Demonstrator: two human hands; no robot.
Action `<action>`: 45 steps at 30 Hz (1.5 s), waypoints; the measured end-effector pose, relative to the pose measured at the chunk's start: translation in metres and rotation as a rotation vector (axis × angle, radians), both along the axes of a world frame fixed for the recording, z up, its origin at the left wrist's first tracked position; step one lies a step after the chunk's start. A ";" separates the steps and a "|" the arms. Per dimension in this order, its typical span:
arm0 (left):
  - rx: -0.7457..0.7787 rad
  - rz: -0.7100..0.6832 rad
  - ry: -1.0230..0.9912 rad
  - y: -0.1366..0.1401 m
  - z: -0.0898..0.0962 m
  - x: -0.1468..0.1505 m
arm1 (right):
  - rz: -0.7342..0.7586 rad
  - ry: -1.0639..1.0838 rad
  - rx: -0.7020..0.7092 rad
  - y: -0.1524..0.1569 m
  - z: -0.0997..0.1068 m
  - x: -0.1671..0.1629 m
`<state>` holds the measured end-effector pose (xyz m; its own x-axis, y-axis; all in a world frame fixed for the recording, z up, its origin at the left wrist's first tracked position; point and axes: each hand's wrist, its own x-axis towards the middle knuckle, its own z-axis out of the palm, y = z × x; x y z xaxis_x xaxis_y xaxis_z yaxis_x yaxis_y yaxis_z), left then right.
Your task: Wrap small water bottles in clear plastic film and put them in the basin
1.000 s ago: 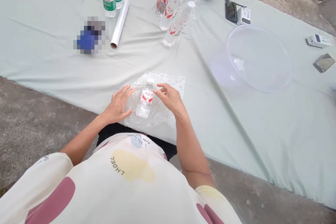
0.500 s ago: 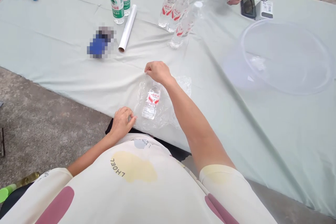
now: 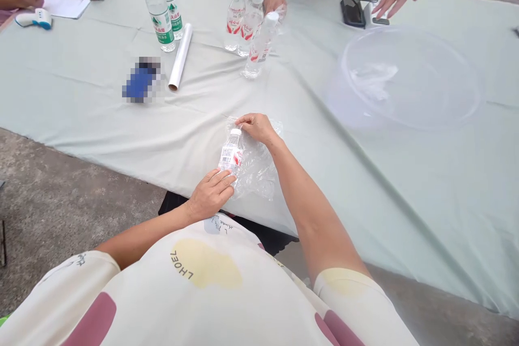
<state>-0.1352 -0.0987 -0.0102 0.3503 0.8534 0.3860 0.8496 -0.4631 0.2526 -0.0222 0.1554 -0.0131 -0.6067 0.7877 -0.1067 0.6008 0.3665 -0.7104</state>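
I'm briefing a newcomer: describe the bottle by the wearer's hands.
Start at the near edge of the pale tablecloth. Amid clear plastic film there, partly under the left hand, is a white-capped water bottle. Unlike the upright bottles beyond, it lies down.

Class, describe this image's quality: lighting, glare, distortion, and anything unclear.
Head view throughout: soft light without hard-edged shadows; small glints on the clear plastic film; the translucent basin looks hazy; the green-capped bottle leans, probably wide-angle distortion; a pixelated patch hides what lies beneath.
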 end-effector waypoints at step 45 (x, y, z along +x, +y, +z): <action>0.130 -0.324 0.359 0.052 -0.009 0.080 | -0.285 -0.060 -0.302 -0.074 0.037 0.054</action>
<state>-0.0554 -0.0471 -0.0190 0.7195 0.6319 0.2882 0.6799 -0.7254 -0.1069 0.0314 0.0817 0.0241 -0.3543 0.8511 -0.3874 0.6916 -0.0404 -0.7212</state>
